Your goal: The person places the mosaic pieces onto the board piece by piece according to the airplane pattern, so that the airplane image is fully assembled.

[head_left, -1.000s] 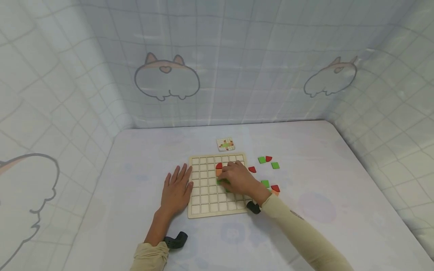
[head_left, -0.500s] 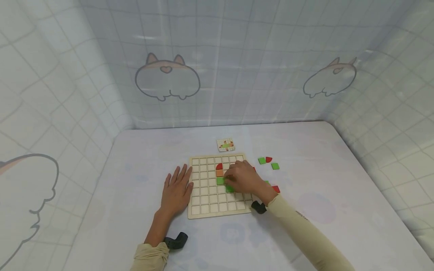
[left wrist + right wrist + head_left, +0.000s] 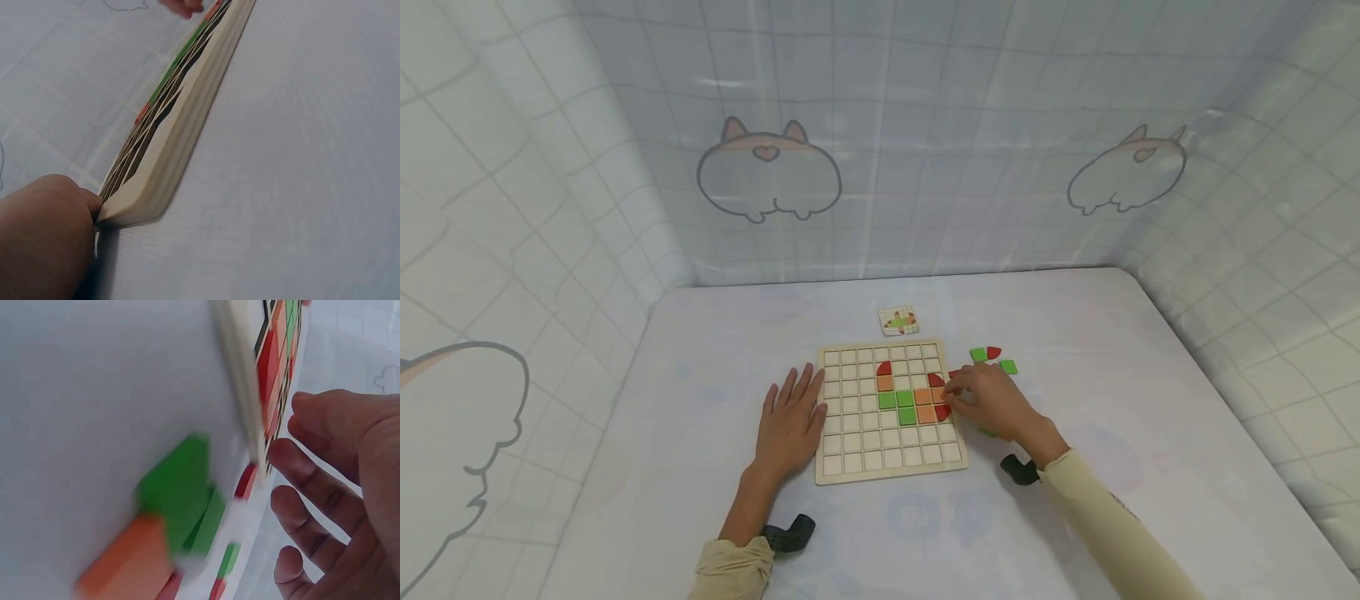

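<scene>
A pale wooden grid board lies on the table with green squares, orange squares and red quarter-round tiles set in its cells. My left hand lies flat, its fingers spread, touching the board's left edge. At the board's right edge hovers my right hand, fingers loosely bent and apart. Nothing shows between its thumb and fingers in the right wrist view. Beneath and beside this hand are loose tiles, among them a green tile and an orange tile; the hand hides some of them in the head view.
Behind the board lies a small pattern card. Loose green and red tiles lie to the right. A patterned cloth wall rises behind the table and at both sides.
My right hand has moved right, from the middle of the board to its right edge, uncovering the green, orange and red tiles there. My left hand has stayed in place.
</scene>
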### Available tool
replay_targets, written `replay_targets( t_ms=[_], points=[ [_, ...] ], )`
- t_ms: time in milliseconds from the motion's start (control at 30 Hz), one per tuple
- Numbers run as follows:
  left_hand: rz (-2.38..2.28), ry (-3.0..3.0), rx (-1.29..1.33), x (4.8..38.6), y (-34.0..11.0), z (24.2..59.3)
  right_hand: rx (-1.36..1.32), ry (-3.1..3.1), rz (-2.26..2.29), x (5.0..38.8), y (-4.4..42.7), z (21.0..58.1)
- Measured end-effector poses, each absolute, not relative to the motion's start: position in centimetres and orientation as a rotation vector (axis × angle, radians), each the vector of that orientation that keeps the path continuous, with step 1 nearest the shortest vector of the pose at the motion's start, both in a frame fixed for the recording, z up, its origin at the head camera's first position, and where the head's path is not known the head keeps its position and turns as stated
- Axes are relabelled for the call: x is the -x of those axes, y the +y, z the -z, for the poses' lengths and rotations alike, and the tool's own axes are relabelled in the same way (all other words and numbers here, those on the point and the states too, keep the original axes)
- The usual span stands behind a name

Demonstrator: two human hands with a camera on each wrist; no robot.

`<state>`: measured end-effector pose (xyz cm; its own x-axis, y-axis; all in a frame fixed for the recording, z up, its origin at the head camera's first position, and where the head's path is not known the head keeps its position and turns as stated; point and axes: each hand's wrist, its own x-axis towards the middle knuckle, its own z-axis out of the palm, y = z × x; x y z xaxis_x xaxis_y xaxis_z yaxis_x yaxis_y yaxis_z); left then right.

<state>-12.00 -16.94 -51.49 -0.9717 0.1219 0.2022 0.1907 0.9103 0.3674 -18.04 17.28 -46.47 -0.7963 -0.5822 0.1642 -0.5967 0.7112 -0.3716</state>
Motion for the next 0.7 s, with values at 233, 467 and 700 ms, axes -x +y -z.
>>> replay_targets(
  t_ms=[233, 467, 700],
  points=[
    [0.577, -2.903, 0.239, 11.9, -16.9, 51.3, -0.931, -2.915, -0.601, 17.0, 19.8, 46.3],
    [0.574, -2.923, 0.244, 11.9, -16.9, 51.5, -0.934, -2.963, -0.515, 16.0, 21.2, 46.2],
    [0.565, -2.914, 0.238, 12.0, -17.0, 51.6, -0.933, -3.036, -0.494, 15.3, 21.6, 46.2]
  ],
)
